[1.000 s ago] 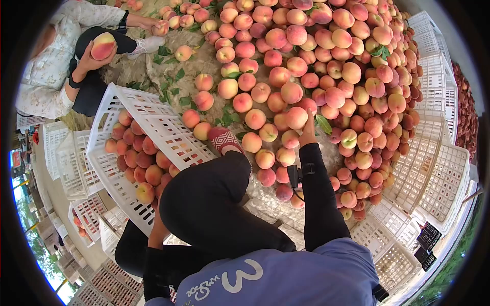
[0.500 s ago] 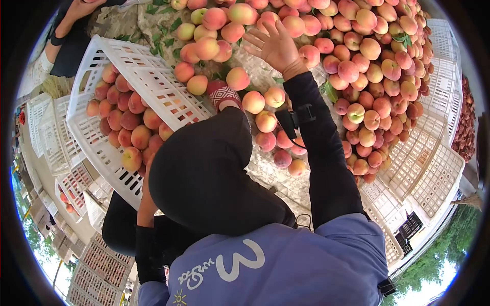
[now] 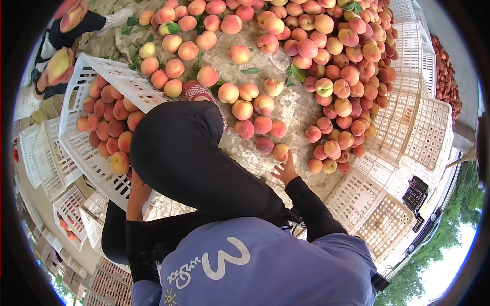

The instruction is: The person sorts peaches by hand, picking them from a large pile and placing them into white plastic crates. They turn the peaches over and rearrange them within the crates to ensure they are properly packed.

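My right hand point(image 3: 287, 171) is low in the middle with its fingers spread, right beside a yellow-red peach point(image 3: 280, 152). Its fingertips seem to touch the fruit, but it is not gripped. Just above lies a small group of loose peaches point(image 3: 263, 125) on the pale ground sheet. On the other side, my left hand point(image 3: 138, 191) reaches down by the near side of a white plastic crate point(image 3: 97, 163). Its fingers are hidden behind my bent knee and the crate. Red peaches point(image 3: 109, 115) fill part of this tilted crate.
A big heap of peaches point(image 3: 352, 76) spreads over the upper right, edged by white crates point(image 3: 418, 122). At the upper left another person's hand holds a peach point(image 3: 60, 66). More crates point(image 3: 48, 158) stand at the left. My sock-covered foot point(image 3: 199, 92) rests among the fruit.
My right hand has come down from the upper middle, beside the heap, to the lowest loose peaches, still spread. Loose peaches are more spread out. The other person's hands with peaches show more now.
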The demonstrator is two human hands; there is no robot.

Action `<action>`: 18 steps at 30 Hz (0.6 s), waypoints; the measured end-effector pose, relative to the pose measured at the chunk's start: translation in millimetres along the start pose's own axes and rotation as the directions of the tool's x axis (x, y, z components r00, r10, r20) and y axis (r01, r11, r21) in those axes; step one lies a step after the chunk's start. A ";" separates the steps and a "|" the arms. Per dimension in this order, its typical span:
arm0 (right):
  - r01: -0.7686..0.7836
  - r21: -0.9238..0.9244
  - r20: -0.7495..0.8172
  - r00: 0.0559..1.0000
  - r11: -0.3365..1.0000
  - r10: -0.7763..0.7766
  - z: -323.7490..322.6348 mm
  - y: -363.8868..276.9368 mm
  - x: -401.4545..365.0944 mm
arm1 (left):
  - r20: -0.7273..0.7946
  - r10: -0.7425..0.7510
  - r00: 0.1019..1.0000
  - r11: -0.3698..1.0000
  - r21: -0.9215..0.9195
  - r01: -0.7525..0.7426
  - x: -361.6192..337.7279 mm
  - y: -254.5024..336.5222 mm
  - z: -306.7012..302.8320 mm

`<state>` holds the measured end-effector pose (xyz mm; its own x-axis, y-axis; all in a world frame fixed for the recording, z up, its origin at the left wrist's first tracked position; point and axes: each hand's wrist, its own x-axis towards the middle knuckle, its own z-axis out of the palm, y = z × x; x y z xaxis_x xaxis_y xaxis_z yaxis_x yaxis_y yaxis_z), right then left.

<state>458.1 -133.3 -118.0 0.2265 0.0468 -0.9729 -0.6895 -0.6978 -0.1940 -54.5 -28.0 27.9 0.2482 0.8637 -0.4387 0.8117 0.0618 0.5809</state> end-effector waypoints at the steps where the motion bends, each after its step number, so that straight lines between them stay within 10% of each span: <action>1: -0.059 0.044 0.110 0.992 0.997 0.054 -0.3 5.0 33.1 | -0.023 -0.041 0.999 0.996 -0.080 0.039 2.2 8.0 -1.3; 12: 0.091 0.165 0.325 0.935 0.982 -0.141 145.2 -59.3 62.5 | -0.132 -0.086 0.988 0.993 0.070 0.096 7.2 81.0 -17.9; 14: -0.097 0.239 0.344 0.939 0.966 0.009 161.9 -76.8 60.7 | -0.138 -0.111 0.984 0.991 0.054 0.120 8.4 88.0 -20.7; 15: 0.116 0.152 0.136 0.981 0.982 -0.137 168.7 -75.1 117.7 | -0.128 -0.164 0.978 0.984 0.048 0.171 7.0 92.5 -22.9; 16: -0.014 0.282 0.421 0.900 0.959 -0.111 189.2 -98.8 79.0 | -0.126 -0.178 0.976 0.982 0.047 0.185 5.4 94.1 -23.9; 17: 0.431 0.160 0.337 0.822 0.888 -0.459 214.7 -97.3 22.2 | -0.125 -0.188 0.974 0.980 0.044 0.195 5.1 92.9 -23.1; 18: 0.419 0.124 0.388 0.814 0.900 -0.432 214.1 -133.2 43.1 | -0.152 -0.147 0.977 0.986 0.053 0.157 5.4 86.3 -18.1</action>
<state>412.4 114.7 -161.0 0.2154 0.6168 -0.7571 -0.6106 -0.5200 -0.5973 7.3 -8.9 88.1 0.0430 0.9111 -0.4100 0.8676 0.1694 0.4675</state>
